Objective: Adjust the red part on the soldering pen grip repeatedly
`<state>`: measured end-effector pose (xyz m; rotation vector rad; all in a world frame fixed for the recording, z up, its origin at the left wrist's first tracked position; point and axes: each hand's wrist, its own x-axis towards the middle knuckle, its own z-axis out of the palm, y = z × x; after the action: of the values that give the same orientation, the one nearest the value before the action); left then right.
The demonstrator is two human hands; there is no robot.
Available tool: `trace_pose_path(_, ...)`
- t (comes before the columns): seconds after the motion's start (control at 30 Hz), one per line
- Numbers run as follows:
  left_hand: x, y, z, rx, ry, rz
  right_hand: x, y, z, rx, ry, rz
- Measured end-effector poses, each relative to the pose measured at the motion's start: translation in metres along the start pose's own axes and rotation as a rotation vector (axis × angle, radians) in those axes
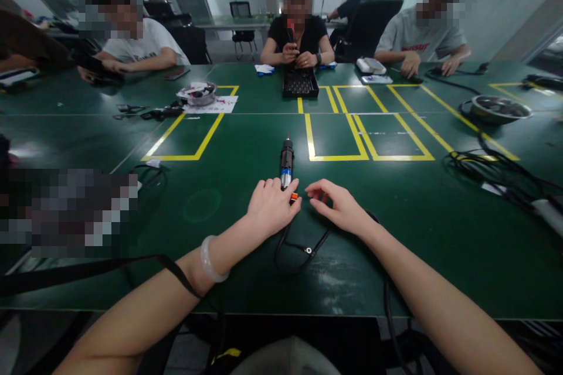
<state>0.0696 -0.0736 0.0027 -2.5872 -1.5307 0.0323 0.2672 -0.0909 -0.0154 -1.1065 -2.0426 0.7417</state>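
An electric screwdriver (286, 163), black with a blue band and an orange end, lies on the green table (246, 146) pointing away from me. My left hand (271, 206) rests palm down at its near end, the thumb and fingers closed round the orange part. My right hand (336, 206) lies just right of it, fingers curled in a loose pinch, touching the table beside the tool's black cable (303, 251). What the right fingers hold, if anything, is too small to see. A pale bangle sits on my left wrist.
Yellow tape rectangles (369, 137) mark the table. Across it three people sit; the middle one holds a tool above a black tray (300, 83). A metal bowl (197, 92) with paper lies at left, another bowl (499, 108) and tangled cables (497, 170) at right.
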Motion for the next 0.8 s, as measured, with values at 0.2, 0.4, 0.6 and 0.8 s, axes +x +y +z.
trace_pose_path(0.2,0.005,0.019,-0.002,-0.052,0.005,0.061,0.001,-0.002,0.003,0.030,-0.045,0.039)
trace_pose_path(0.4,0.003,0.020,-0.003,-0.078,0.028,0.103,0.003,-0.002,0.004,0.032,0.003,0.050)
trace_pose_path(0.6,0.001,0.010,0.001,-0.141,-0.002,0.134,0.002,0.002,0.002,0.077,0.026,0.094)
trace_pose_path(0.8,0.000,0.005,0.005,-0.176,-0.020,0.117,0.003,0.011,-0.001,0.387,-0.050,0.425)
